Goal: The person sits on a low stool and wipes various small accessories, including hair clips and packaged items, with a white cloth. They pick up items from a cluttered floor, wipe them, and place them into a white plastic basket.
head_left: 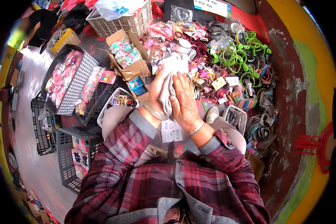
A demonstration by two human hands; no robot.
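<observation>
A soft grey-and-white cloth (168, 93) is between my two hands, in front of my chest above the floor. My left hand (155, 89) holds it from the left side, and the cloth hides most of its fingers. My right hand (184, 100) lies against the cloth's right side with its fingers stretched out flat. A bright white piece (174, 64) shows just beyond my fingertips; I cannot tell whether it belongs to the cloth. Under my wrists, a printed white sheet (171, 131) lies between my knees.
Hair accessories lie heaped ahead, with green headbands (233, 58) at the right. An open cardboard box (127, 56), a checked basket (77, 80) and a black crate (67, 156) stand at the left. White baskets (236, 115) flank my knees. A painted wall (287, 89) curves along the right.
</observation>
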